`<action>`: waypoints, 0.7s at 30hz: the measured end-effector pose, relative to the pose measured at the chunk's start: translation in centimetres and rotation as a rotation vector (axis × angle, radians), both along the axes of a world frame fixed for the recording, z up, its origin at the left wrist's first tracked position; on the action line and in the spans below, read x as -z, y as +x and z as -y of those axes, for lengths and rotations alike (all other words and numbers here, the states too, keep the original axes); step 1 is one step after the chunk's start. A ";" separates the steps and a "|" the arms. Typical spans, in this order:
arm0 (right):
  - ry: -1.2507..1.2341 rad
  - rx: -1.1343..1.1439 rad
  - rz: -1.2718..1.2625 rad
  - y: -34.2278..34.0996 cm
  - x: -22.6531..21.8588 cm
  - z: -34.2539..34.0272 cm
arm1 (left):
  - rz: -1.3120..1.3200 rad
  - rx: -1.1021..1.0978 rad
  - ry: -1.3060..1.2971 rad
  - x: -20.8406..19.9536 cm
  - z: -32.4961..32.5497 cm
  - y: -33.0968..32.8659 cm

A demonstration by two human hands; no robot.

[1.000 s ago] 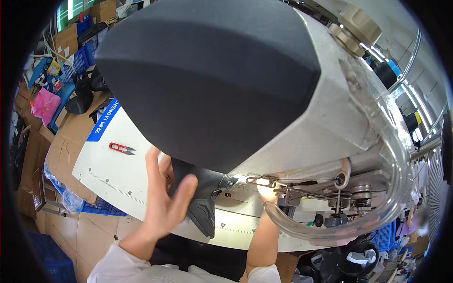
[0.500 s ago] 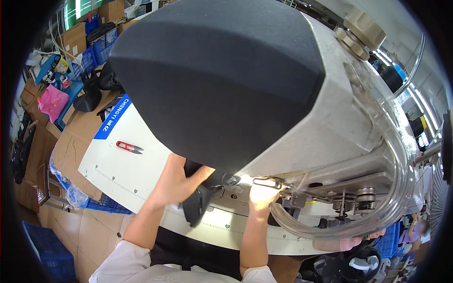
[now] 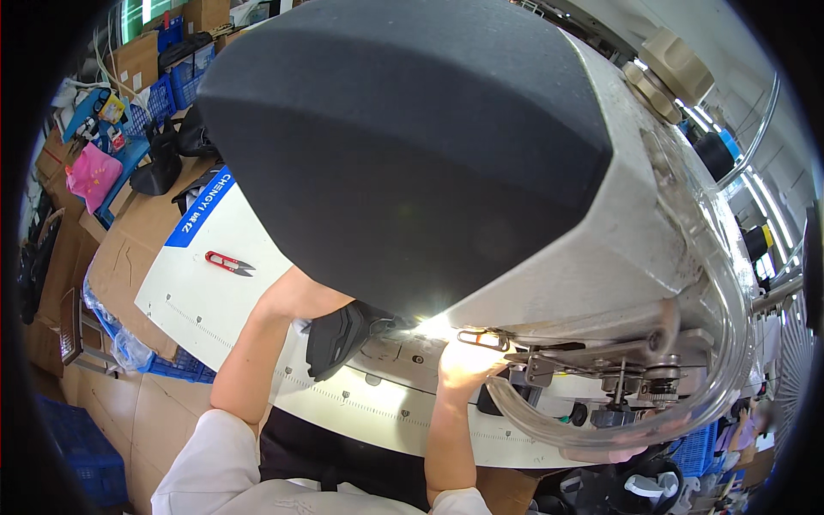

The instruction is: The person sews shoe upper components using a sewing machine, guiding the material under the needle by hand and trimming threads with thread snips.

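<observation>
A large sewing machine head with a black cover (image 3: 403, 163) hides much of the work area. My left hand (image 3: 305, 296) reaches under the cover's left edge, right beside a black moulded-looking piece (image 3: 335, 341). Its fingers are hidden, so the grip does not show. The black piece lies tilted on the white table, partly beneath the machine. My right hand (image 3: 466, 362) is near the needle area, in the glare of a bright lamp (image 3: 436, 326). That light washes out its fingers, and what they hold cannot be made out.
Red-handled thread snips (image 3: 228, 263) lie on the white table (image 3: 193, 296) at left. Clear tubing (image 3: 601, 439) loops by the metal machine parts at right. Beyond the left edge are cardboard (image 3: 142, 249), a pink bag (image 3: 94, 176) and blue crates (image 3: 81, 455).
My left hand has moved left and further under the cover, hiding its thumb and fingers. The black piece has shifted left and turned. My right hand stays near the needle area.
</observation>
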State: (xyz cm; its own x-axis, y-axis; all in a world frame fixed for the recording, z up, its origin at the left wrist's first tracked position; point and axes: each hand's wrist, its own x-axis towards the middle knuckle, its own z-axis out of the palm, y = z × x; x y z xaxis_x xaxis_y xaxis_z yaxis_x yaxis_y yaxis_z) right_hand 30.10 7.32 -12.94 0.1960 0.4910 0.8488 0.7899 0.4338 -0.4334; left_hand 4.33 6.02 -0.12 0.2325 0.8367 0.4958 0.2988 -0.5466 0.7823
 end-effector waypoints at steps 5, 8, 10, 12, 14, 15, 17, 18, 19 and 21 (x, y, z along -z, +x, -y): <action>0.057 0.046 0.099 1.3 1.9 -0.8 | 0.120 0.028 0.025 0.1 -0.2 0.5; -0.024 0.109 0.300 2.7 1.8 -0.6 | 0.211 0.086 0.018 -0.5 0.0 1.1; -0.117 0.161 0.476 2.3 0.6 -0.3 | 0.271 0.112 0.018 -0.8 0.1 1.3; -0.007 0.582 0.969 1.9 -0.7 -0.2 | 0.047 -0.036 0.090 -0.9 0.3 1.4; -0.028 0.202 0.480 1.4 -0.3 -0.4 | 0.051 -0.033 0.101 -0.8 0.3 1.2; -0.048 -0.174 -0.009 1.5 0.1 -0.7 | 0.061 -0.031 0.110 -0.7 0.2 1.2; -0.128 -0.168 0.027 2.3 1.4 -1.1 | 0.079 -0.020 0.091 -0.9 0.3 1.1; -0.207 -0.162 0.057 2.6 1.8 -1.3 | 0.092 -0.008 0.071 -1.0 0.4 1.0; -0.209 -0.163 0.056 2.9 2.2 -1.4 | 0.091 -0.010 0.070 -0.9 0.4 1.0; -0.308 0.390 0.758 3.4 3.0 -1.4 | 0.133 0.007 0.032 -0.7 0.4 1.1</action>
